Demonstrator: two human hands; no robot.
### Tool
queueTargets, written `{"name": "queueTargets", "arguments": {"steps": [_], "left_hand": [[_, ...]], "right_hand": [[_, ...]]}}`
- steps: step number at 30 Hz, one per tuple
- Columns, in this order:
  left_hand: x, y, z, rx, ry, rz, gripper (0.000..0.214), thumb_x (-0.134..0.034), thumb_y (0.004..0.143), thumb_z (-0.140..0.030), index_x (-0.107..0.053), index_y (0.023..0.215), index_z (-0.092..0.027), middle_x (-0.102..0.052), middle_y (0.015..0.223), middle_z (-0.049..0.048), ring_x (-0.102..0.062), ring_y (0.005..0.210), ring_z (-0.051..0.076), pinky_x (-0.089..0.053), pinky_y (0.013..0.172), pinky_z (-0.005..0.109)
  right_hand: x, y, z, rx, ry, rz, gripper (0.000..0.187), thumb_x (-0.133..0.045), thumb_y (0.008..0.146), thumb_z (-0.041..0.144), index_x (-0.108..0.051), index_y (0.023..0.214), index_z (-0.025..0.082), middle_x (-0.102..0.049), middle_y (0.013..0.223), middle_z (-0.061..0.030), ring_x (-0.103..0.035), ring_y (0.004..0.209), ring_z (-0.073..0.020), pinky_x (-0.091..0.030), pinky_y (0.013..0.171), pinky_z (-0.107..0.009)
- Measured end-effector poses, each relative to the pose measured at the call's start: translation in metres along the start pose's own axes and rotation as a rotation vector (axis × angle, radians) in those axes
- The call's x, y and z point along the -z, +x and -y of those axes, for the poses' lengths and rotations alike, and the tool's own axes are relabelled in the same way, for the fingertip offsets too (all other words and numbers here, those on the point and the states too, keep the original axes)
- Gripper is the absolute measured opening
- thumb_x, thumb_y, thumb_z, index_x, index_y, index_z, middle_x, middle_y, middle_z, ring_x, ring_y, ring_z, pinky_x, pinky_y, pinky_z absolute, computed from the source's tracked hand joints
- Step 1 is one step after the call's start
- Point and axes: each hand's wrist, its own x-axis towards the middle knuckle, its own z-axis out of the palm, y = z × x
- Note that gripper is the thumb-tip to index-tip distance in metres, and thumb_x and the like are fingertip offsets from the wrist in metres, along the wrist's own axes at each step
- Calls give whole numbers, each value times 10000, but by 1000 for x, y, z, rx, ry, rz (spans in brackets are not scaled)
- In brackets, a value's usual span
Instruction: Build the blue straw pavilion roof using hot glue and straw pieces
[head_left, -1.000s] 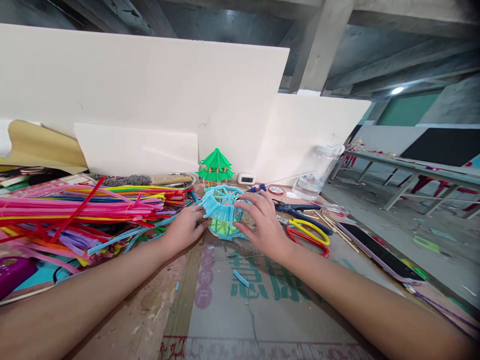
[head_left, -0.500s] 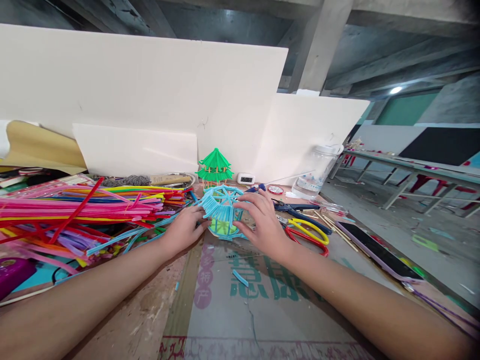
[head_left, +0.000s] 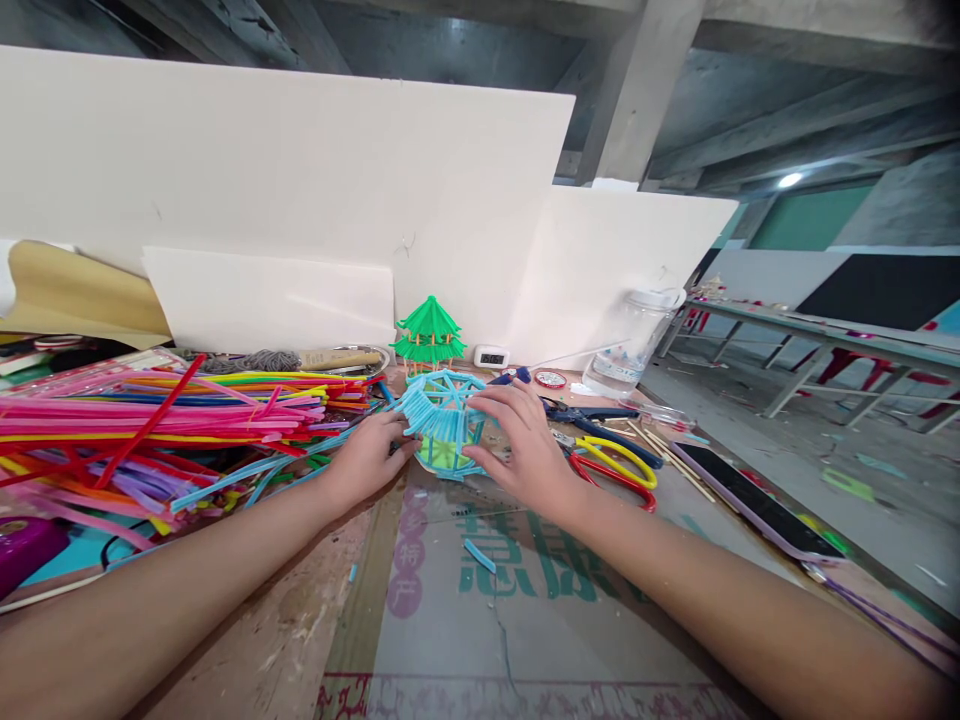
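Note:
A small light-blue straw model (head_left: pixel 444 420), shaped like a pavilion roof on a green base, stands on the worktable. My left hand (head_left: pixel 369 455) grips its left side with curled fingers. My right hand (head_left: pixel 525 445) holds its right side, fingers bent around the straw rim. A finished green straw pavilion (head_left: pixel 429 333) stands just behind it against the white board. A short blue straw piece (head_left: pixel 480 556) lies on the printed cardboard sheet (head_left: pixel 525 620) in front of my hands.
A big heap of coloured straws (head_left: pixel 150 420) fills the left side. Red and yellow-handled scissors (head_left: pixel 615 470) and blue pliers lie right of my right hand. A phone (head_left: pixel 757 505), thin sticks, a plastic jar (head_left: pixel 634 345) and a small clock (head_left: pixel 491 357) sit further right.
My right hand has closed in slightly lower on the blue model's right side. Everything else stays in place.

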Motion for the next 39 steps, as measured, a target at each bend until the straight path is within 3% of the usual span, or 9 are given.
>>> {"name": "queueTargets", "arguments": {"steps": [2, 4, 7, 9, 18, 29, 39], "left_hand": [[-1, 0, 2, 15, -39, -12, 183, -539, 927, -291, -662, 845, -183, -652, 896, 60, -610, 906, 220, -474, 814, 336], [-2, 0, 4, 35, -74, -27, 162, -555, 916, -292, -672, 877, -186, -663, 929, 65, -620, 907, 221, -484, 826, 340], [-4, 1, 6, 61, -122, -45, 152, -576, 898, -292, -680, 939, -189, -678, 983, 77, -634, 938, 234, -496, 864, 359], [-4, 1, 7, 76, -143, -55, 162, -579, 891, -298, -681, 953, -189, -688, 986, 80, -642, 956, 247, -501, 883, 373], [-4, 2, 12, 59, -172, -57, 218, -512, 910, -273, -645, 1061, -188, -685, 1143, 92, -632, 1059, 258, -489, 936, 404], [-4, 1, 9, 71, -136, -31, 195, -530, 916, -305, -664, 982, -180, -689, 1040, 91, -636, 1007, 249, -488, 927, 379], [-3, 1, 7, 69, -147, -41, 173, -574, 899, -305, -678, 966, -185, -686, 960, 80, -634, 947, 240, -484, 882, 358]], "right_hand": [[0, -4, 2, 34, 7, -56, 431, -622, 886, 355, -484, 1269, 214, -577, 1228, -131, -507, 1195, -272, -334, 1071, -527], [-1, -9, 7, 125, -2, -62, 282, -616, 896, 292, -538, 1153, 207, -615, 1106, -110, -542, 1078, -244, -402, 978, -465], [-4, -14, 15, 300, -35, 54, 57, -567, 924, 233, -583, 967, 199, -636, 898, -57, -539, 886, -195, -418, 861, -380], [-7, -16, 18, 353, -47, 126, 90, -532, 945, 250, -590, 907, 192, -626, 830, -48, -515, 821, -184, -409, 802, -350], [-10, -14, 13, 291, -22, 192, 190, -483, 974, 299, -584, 861, 186, -619, 791, -52, -510, 767, -178, -389, 690, -308], [-19, -17, 5, 186, 56, 245, 157, -463, 976, 261, -592, 952, 176, -671, 853, -70, -584, 811, -187, -435, 709, -310], [-20, -17, 6, 229, 33, 206, 141, -490, 967, 253, -596, 934, 165, -659, 817, -51, -554, 759, -175, -407, 678, -293]]}}
